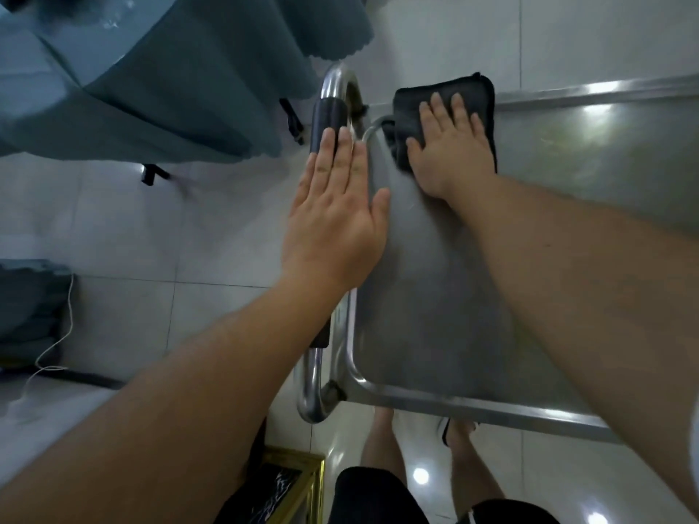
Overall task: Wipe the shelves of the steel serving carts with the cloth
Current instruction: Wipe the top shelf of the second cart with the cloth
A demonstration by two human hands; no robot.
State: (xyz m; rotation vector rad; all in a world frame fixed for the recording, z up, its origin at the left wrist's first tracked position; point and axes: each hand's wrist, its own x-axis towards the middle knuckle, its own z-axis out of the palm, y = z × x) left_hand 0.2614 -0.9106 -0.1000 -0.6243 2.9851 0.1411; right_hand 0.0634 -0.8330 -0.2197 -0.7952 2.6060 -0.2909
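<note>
The steel cart's top shelf (435, 296) is cut off at right. A folded dark cloth (476, 96) is pressed flat by the right hand (450, 145); the left hand (336, 217) is spread flat over the handle (327, 119).

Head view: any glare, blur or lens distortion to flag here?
Head view: bright glare spots on the cart shelf and floor tiles; wide-angle bending of the shelf's edges; soft focus overall, but cloth, left hand and right hand stay readable.

Cart shelf (435, 296) runs off right edge; cloth (480, 92) half covered (by right hand (450, 153)).
</note>
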